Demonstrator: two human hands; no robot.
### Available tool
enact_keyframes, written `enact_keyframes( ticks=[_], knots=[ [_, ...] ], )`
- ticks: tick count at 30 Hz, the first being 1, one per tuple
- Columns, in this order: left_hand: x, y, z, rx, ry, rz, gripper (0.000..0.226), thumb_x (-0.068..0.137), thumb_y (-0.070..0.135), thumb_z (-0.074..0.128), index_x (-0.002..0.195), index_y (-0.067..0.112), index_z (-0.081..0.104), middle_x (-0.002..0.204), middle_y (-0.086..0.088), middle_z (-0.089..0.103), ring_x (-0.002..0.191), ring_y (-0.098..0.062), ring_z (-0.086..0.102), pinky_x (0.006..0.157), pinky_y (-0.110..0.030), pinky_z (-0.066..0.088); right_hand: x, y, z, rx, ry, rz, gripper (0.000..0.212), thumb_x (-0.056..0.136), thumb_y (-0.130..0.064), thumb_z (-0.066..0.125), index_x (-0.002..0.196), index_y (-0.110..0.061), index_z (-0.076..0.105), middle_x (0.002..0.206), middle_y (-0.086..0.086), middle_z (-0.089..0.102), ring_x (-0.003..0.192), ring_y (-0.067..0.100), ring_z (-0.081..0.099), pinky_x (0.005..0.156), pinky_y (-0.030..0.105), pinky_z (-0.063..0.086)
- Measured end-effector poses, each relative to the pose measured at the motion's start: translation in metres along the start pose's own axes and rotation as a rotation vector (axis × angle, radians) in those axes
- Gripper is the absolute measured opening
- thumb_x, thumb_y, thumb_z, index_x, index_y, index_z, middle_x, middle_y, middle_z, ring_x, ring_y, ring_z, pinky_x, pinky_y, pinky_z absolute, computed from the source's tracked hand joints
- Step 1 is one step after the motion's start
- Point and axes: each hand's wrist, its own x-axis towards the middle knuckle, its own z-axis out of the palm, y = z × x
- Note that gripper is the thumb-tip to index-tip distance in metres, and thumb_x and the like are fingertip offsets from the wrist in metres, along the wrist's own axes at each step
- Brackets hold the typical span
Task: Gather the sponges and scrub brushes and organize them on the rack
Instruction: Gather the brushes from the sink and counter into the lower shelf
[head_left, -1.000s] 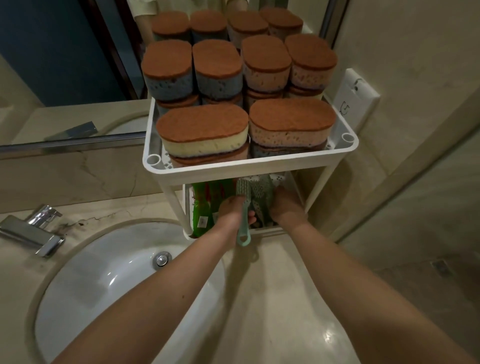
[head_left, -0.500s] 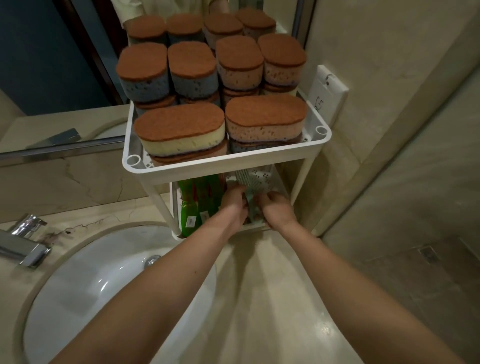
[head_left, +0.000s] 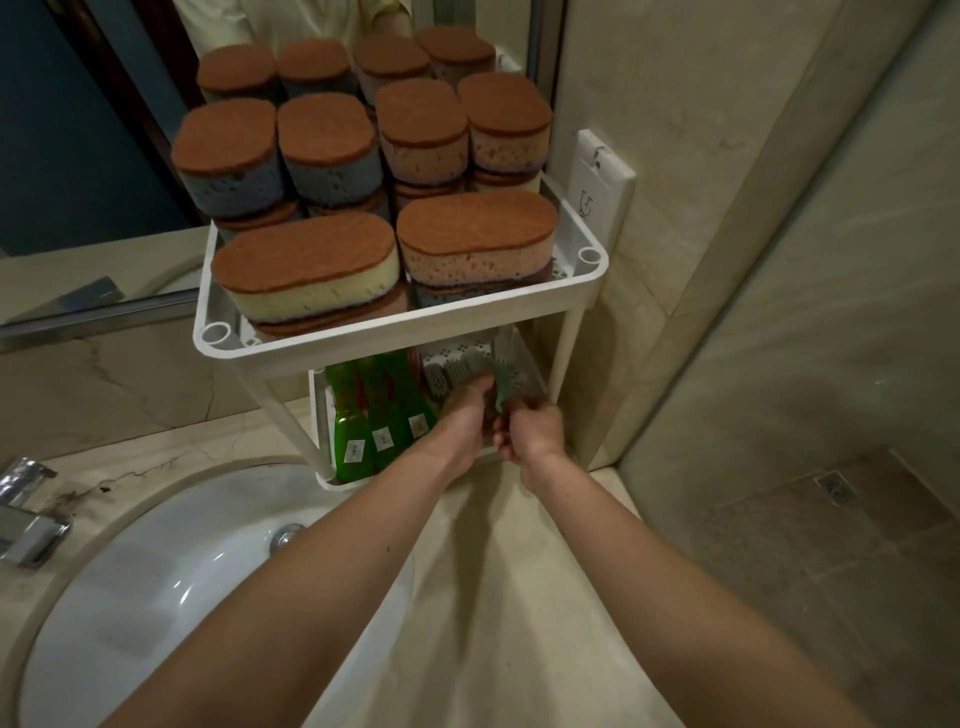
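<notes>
One head-worn camera looks steeply down, close over the rack (head_left: 400, 333) and sink (head_left: 156, 597).

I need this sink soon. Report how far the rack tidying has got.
Done: sponges stacked on the top shelf. In hand: left hand and right hand hold scrub brushes at the lower shelf, beside green bottles. Left: settle those brushes and let go.

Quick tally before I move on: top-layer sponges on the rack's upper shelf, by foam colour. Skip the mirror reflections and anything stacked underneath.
Blue sponges: 2
Pink sponges: 3
Yellow sponge: 1
Total: 6
</notes>
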Motion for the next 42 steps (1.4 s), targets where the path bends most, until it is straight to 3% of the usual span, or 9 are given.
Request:
enact_keyframes(
  ticks=[7, 12, 18, 23, 27, 30, 33, 37, 42],
  knots=[
    [-0.001, 0.0, -0.002, 0.048, -0.053, 0.01, 0.037, 0.104, 0.027, 0.036, 0.132, 0.011, 0.053, 0.129, -0.004, 0.06, 0.116, -0.019, 0.058, 0.081, -0.025, 0.047, 0.004, 0.005, -0.003, 0.191, 0.055, 0.098, 0.02, 0.096, -0.005, 0.051, 0.115, -0.004, 0.057, 0.057, 0.005, 0.055, 0.034, 0.009, 0.046, 0.033, 0.016, 0.035],
    [-0.003, -0.006, -0.001, 0.09, -0.075, 0.038, 0.04, 0.104, 0.032, 0.033, 0.133, 0.012, 0.053, 0.133, -0.006, 0.058, 0.103, -0.016, 0.06, 0.075, -0.027, 0.05, 0.002, 0.004, -0.006, 0.312, 0.082, 0.125, 0.035, 0.094, 0.005, 0.046, 0.128, -0.001, 0.052, 0.063, 0.012, 0.06, 0.036, 0.015, 0.051, 0.035, 0.021, 0.046],
    [-0.004, -0.007, 0.0, 0.035, -0.093, 0.007, 0.031, 0.103, 0.033, 0.036, 0.102, 0.016, 0.062, 0.09, 0.002, 0.067, 0.089, -0.019, 0.062, 0.071, -0.026, 0.05, -0.006, 0.006, -0.005, 0.47, 0.1, 0.14, 0.017, 0.096, 0.004, 0.042, 0.101, -0.001, 0.058, 0.077, 0.017, 0.064, 0.058, 0.024, 0.063, 0.053, 0.033, 0.059],
    [-0.006, -0.008, -0.004, 0.074, -0.062, 0.002, 0.037, 0.103, 0.036, 0.036, 0.115, 0.012, 0.061, 0.092, 0.002, 0.067, 0.058, -0.008, 0.052, 0.054, -0.019, 0.042, -0.009, 0.007, 0.001, 0.52, 0.054, 0.152, 0.024, 0.095, 0.007, 0.039, 0.109, -0.004, 0.054, 0.088, 0.018, 0.065, 0.068, 0.025, 0.065, 0.07, 0.041, 0.059],
    [-0.006, -0.009, -0.008, 0.092, -0.073, 0.017, 0.043, 0.103, 0.037, 0.034, 0.13, 0.01, 0.055, 0.13, -0.008, 0.06, 0.109, -0.02, 0.062, 0.092, -0.031, 0.049, -0.008, 0.007, 0.003, 0.482, 0.045, 0.183, 0.039, 0.091, 0.009, 0.035, 0.128, 0.003, 0.046, 0.101, 0.024, 0.062, 0.077, 0.028, 0.064, 0.069, 0.041, 0.059],
    [-0.011, -0.008, -0.01, 0.094, -0.096, 0.029, 0.044, 0.104, 0.036, 0.032, 0.135, 0.01, 0.05, 0.14, -0.009, 0.053, 0.123, -0.023, 0.053, 0.096, -0.03, 0.042, -0.011, 0.007, 0.001, 0.465, 0.041, 0.165, 0.042, 0.09, 0.009, 0.035, 0.131, 0.004, 0.045, 0.107, 0.026, 0.062, 0.085, 0.03, 0.065, 0.074, 0.043, 0.06],
    [-0.017, -0.009, -0.012, 0.108, -0.079, 0.055, 0.04, 0.104, 0.029, 0.035, 0.137, 0.01, 0.049, 0.14, -0.009, 0.053, 0.12, -0.02, 0.054, 0.095, -0.028, 0.042, -0.016, 0.01, -0.003, 0.423, 0.02, 0.144, 0.037, 0.094, 0.005, 0.039, 0.129, -0.001, 0.048, 0.113, 0.022, 0.066, 0.091, 0.029, 0.066, 0.083, 0.042, 0.058],
    [-0.03, -0.012, -0.019, 0.193, 0.04, 0.152, 0.03, 0.101, 0.014, 0.043, 0.129, 0.013, 0.055, 0.125, -0.005, 0.061, 0.104, -0.016, 0.061, 0.08, -0.023, 0.051, -0.029, 0.013, -0.005, 0.289, -0.013, 0.091, 0.028, 0.098, -0.004, 0.041, 0.12, -0.014, 0.055, 0.101, 0.011, 0.07, 0.075, 0.019, 0.065, 0.067, 0.028, 0.052],
    [-0.052, -0.027, -0.045, 0.187, 0.24, 0.26, 0.019, 0.099, 0.011, 0.046, 0.102, 0.023, 0.06, 0.113, -0.003, 0.064, 0.105, -0.018, 0.062, 0.097, -0.035, 0.051, -0.046, 0.031, 0.01, 0.074, -0.024, -0.021, 0.028, 0.09, -0.001, 0.047, 0.113, -0.009, 0.061, 0.099, 0.009, 0.064, 0.08, 0.02, 0.057, 0.07, 0.033, 0.05]
  ],
)
